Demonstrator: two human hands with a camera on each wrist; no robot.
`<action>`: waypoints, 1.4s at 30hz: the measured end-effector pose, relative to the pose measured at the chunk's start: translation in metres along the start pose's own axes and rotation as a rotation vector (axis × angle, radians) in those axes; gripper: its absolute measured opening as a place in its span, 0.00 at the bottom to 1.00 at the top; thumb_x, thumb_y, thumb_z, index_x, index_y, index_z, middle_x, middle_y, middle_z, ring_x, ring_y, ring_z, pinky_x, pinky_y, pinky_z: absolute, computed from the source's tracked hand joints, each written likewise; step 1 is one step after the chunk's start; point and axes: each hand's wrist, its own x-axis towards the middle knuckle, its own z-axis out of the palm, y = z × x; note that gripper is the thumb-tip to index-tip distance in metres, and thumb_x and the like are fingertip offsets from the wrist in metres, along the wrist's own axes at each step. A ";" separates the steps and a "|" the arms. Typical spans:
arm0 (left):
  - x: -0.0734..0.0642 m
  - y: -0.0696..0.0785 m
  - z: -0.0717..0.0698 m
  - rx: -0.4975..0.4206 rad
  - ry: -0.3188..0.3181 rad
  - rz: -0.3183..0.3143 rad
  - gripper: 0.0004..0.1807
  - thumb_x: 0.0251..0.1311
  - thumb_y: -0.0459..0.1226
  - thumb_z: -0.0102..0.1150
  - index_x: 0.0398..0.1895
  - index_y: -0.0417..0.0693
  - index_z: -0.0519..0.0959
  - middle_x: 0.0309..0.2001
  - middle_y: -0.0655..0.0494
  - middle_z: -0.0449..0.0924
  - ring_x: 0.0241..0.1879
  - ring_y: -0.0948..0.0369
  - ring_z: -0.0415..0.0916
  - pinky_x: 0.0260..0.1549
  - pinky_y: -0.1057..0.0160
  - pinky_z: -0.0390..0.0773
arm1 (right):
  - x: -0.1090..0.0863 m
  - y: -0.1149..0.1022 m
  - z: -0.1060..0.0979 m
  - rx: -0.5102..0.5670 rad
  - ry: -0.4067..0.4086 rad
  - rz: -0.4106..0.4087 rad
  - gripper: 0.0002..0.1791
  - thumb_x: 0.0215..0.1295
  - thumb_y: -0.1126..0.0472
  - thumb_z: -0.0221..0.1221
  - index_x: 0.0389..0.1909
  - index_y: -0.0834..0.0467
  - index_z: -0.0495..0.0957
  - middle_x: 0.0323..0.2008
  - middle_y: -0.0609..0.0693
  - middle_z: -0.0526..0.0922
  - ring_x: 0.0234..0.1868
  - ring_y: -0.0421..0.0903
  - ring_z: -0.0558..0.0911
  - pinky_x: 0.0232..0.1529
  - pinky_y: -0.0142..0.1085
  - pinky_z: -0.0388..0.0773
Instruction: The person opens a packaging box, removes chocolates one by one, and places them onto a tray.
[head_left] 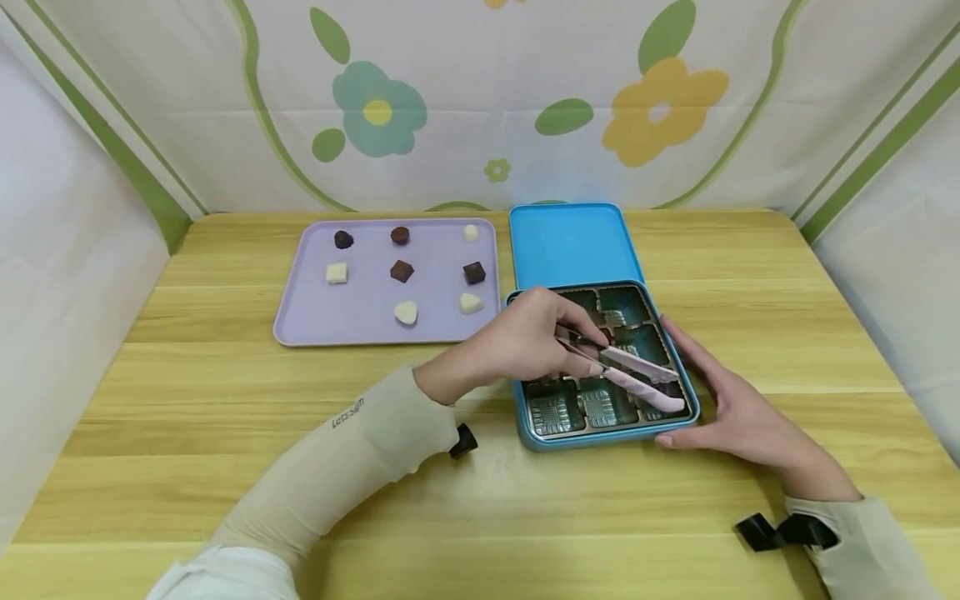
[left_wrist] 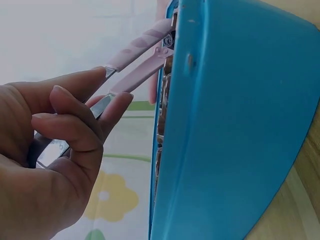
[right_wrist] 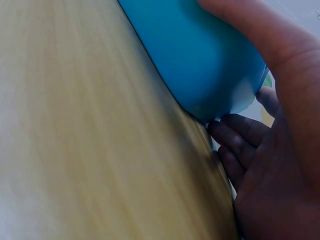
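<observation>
My left hand (head_left: 528, 340) holds a pair of tongs with pale pink patterned tips (head_left: 643, 390), reaching over the right side of a blue tin (head_left: 551, 443). Inside the tin sits a dark divided insert. In the left wrist view, a dark swirled chocolate (left_wrist: 169, 40) shows at the tong tips, partly hidden by the tin's rim. My right hand (head_left: 738, 421) rests against the tin's right side, thumb near the front corner and fingers along the side wall. The left hand covers part of the insert.
Left of the tin lies a lilac tray (head_left: 322, 321) with several dark, brown and white chocolates spaced apart. The tin's blue lid (head_left: 573, 246) lies open behind it. Everything stands on a wooden table (head_left: 420, 533), with a flower-patterned cloth (head_left: 465, 92) at the back.
</observation>
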 end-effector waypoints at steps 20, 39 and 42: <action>-0.047 -0.010 -0.060 -0.212 0.269 -0.043 0.14 0.62 0.32 0.77 0.51 0.47 0.91 0.36 0.54 0.91 0.24 0.63 0.74 0.23 0.67 0.73 | 0.001 0.001 0.001 -0.003 0.018 -0.004 0.78 0.44 0.66 0.86 0.89 0.37 0.44 0.85 0.39 0.56 0.75 0.21 0.58 0.64 0.11 0.57; -0.092 -0.046 -0.094 -0.203 0.420 -0.087 0.13 0.64 0.33 0.76 0.51 0.45 0.91 0.37 0.56 0.89 0.21 0.63 0.68 0.22 0.67 0.70 | -0.002 0.003 -0.003 0.020 0.010 -0.014 0.78 0.45 0.70 0.85 0.89 0.40 0.43 0.87 0.39 0.51 0.77 0.21 0.57 0.65 0.11 0.58; -0.087 -0.038 -0.096 -0.064 0.384 -0.115 0.13 0.64 0.32 0.76 0.51 0.48 0.92 0.43 0.54 0.91 0.24 0.61 0.74 0.24 0.66 0.76 | 0.000 0.004 -0.001 0.029 -0.002 -0.017 0.78 0.45 0.70 0.85 0.89 0.40 0.43 0.87 0.40 0.52 0.77 0.22 0.57 0.64 0.12 0.59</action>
